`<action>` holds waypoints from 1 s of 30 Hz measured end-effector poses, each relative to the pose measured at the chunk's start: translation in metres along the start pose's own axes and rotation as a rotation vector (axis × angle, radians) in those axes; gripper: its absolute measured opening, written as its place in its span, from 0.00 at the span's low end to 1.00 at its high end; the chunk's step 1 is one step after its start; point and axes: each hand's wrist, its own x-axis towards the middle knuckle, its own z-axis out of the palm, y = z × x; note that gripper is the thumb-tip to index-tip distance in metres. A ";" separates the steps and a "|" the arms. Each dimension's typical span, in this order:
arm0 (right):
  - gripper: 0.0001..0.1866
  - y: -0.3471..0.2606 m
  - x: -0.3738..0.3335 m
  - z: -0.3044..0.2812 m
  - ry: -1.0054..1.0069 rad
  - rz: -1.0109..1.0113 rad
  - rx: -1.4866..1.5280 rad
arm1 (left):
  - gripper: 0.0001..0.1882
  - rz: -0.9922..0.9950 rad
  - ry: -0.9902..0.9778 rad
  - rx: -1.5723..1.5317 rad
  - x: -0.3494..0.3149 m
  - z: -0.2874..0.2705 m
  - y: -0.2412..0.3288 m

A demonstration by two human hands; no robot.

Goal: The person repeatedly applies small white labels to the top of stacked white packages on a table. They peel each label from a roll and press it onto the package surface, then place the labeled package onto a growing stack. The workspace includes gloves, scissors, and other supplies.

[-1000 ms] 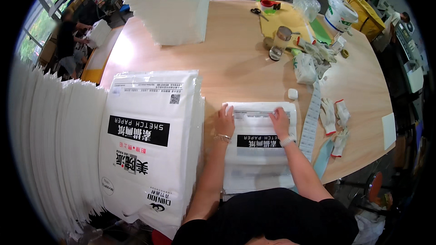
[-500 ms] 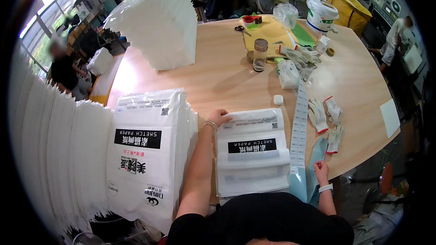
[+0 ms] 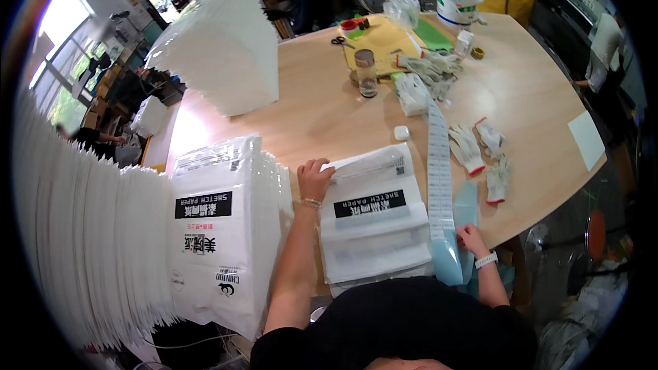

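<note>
A flat white plastic bag (image 3: 373, 216) with a black printed block lies on a stack of like bags in front of me. My left hand (image 3: 315, 179) is at its upper left corner, fingers curled over the edge, which lifts a little. On the right, a long strip of white labels (image 3: 440, 164) with pale blue backing runs down the table and over the near edge. My right hand (image 3: 470, 240) is closed on the blue backing strip (image 3: 466, 209) beside it. The finger pads of both hands are hidden.
Tall stacks of packed white bags (image 3: 205, 233) stand at the left, another stack (image 3: 240, 55) farther back. Work gloves (image 3: 466, 149), a small white box (image 3: 401, 133), a glass jar (image 3: 366, 74), scissors (image 3: 340, 42) and a white bucket (image 3: 456, 3) are on the table. People work in the background.
My view has shifted, so the table things sit farther left. My left hand has curled more at the bag's corner, and the bag's top edge looks more raised. My right hand stays at the backing.
</note>
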 end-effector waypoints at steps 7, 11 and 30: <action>0.09 -0.010 -0.005 0.011 -0.102 -0.138 0.234 | 0.02 -0.332 -0.485 -0.428 -0.071 -0.050 0.043; 0.07 -0.021 -0.006 0.004 -0.012 -0.230 0.331 | 0.08 -0.451 -1.113 -0.727 -0.113 -0.080 0.072; 0.11 -0.106 -0.041 0.008 0.302 -0.781 -0.377 | 0.05 -1.423 -1.110 -1.821 -0.029 0.070 0.239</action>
